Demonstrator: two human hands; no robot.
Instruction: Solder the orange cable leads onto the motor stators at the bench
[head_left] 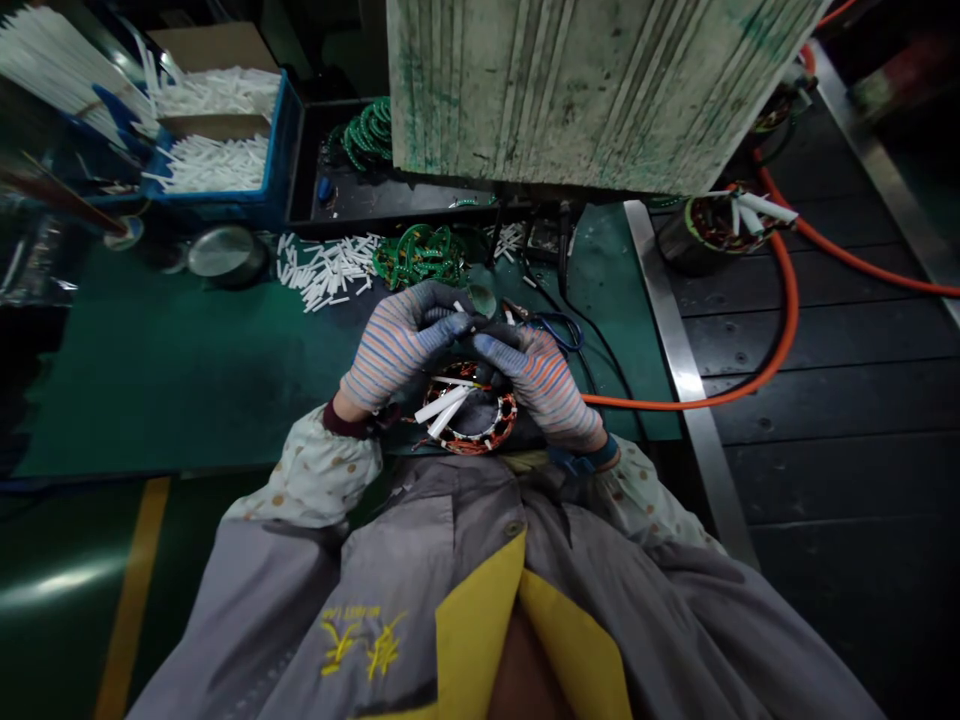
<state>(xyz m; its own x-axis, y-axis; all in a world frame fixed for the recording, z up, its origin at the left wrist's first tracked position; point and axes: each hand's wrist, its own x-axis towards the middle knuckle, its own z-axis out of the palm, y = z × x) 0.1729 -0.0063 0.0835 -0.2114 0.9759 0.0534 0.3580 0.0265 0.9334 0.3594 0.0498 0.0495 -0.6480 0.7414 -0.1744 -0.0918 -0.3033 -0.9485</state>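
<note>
My left hand (405, 335), in a striped glove with dark fingertips, pinches a short white sleeve (460, 308). Against it, the fingers of my right hand (536, 378) are closed in a pinch; what lies between them is too small to make out. Just below both hands sits a ring-shaped motor stator (491, 438) with copper windings and white lacing. Thick white tubes (442, 408) stick out from it toward the lower left. My fingers partly hide its far side.
Loose white sleeves (330, 270) lie beside a green coil bundle (421, 256) and a round metal tin (227, 255). A blue bin (277, 150) holds more sleeves. An orange hose (675, 404) crosses the metal edge to the roller conveyor (810, 400), where another stator (697, 240) stands.
</note>
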